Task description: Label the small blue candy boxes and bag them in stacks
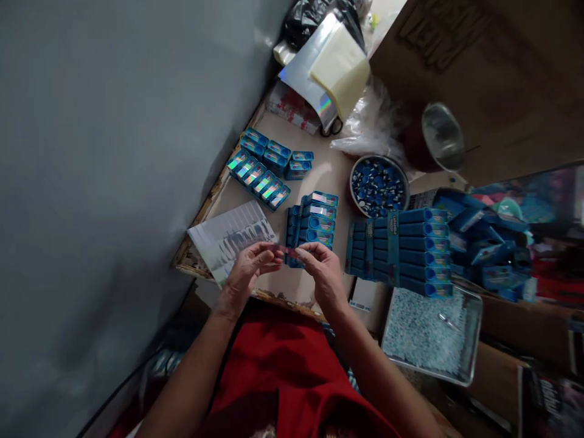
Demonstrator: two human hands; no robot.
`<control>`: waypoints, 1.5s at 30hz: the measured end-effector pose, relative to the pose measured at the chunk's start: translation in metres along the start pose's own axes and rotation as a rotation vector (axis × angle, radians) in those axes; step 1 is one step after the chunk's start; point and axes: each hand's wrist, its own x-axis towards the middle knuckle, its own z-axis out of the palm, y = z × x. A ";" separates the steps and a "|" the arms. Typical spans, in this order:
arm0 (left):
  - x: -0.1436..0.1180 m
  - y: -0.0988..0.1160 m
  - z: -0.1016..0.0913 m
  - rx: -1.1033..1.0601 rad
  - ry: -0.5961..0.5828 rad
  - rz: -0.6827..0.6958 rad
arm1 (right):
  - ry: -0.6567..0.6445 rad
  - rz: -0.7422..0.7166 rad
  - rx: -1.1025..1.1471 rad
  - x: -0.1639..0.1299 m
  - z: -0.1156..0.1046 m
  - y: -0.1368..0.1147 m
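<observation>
My left hand (255, 264) and my right hand (319, 266) meet over the front of the table. Pinched between their fingertips is a small, thin, dark reddish strip (286, 250); its exact kind is too small to make out. Under the left hand lies a printed sheet (237, 234) with pale pictures. Just beyond the fingers stands a group of blue boxes (320, 213) with round cut-outs, partly hidden by my hands. To the right is a larger stack of long blue boxes (422, 249).
More small blue boxes (260, 176) stand at the back left. A round bowl (352, 198) contains blue and white pieces. At the right, a metal tray (474, 340) carries pale blue granules and a scoop (449, 322). A grey wall (114, 152) borders the left side.
</observation>
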 end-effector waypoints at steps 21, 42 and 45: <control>0.009 0.015 0.037 0.153 0.261 0.110 | -0.028 -0.011 0.074 0.020 -0.018 -0.016; 0.002 0.038 0.034 0.747 0.481 0.489 | -0.143 0.182 0.192 0.016 -0.006 -0.010; 0.000 0.041 0.021 0.665 0.502 0.463 | -0.115 0.207 0.190 0.019 -0.011 -0.013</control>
